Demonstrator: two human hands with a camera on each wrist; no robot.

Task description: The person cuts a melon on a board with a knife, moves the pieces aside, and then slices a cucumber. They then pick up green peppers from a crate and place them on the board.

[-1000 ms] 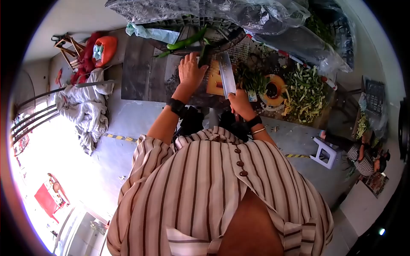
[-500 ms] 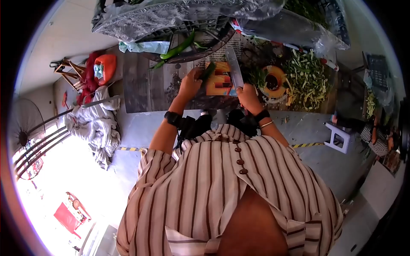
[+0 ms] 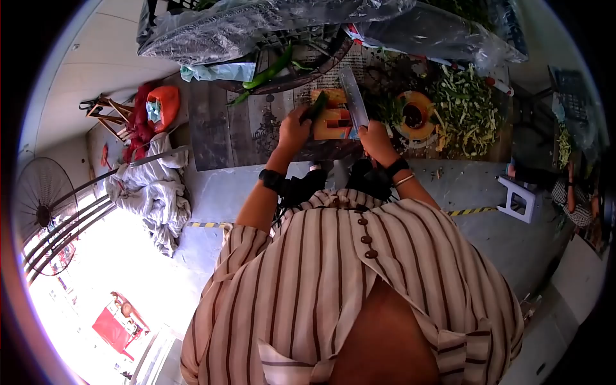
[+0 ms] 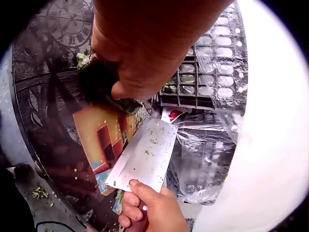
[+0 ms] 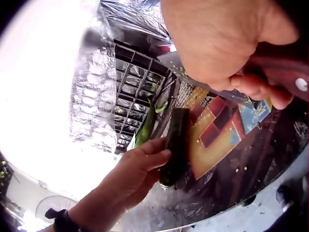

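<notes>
We are working at the bench (image 3: 221, 131) with our hands apart, each clamped on something. Our left hand (image 5: 135, 171) is gripping a dark green cucumber (image 5: 175, 145), the thumb lying across it, and the cucumber is sitting over the left edge of the patterned board (image 5: 205, 152); whether it is resting or hanging just above, we are not managing to tell. Our right hand (image 4: 157, 208) is clasping the handle of the cleaver (image 4: 147, 152), whose broad blade is standing over the board's right side, apart from the cucumber and carrying small green bits. A heap of chopped greens (image 3: 465, 115) is lying farther right, and a green pepper (image 3: 271, 69) is lying beyond the left hand.

For clean cutting, we are probably needing the cucumber flat and well onto the board before bringing any weight down. A round thing is likely rolling under the edge, so we are wanting firm, even pressure, tucking our left fingertips back and guiding the blade with the knuckles.
</notes>
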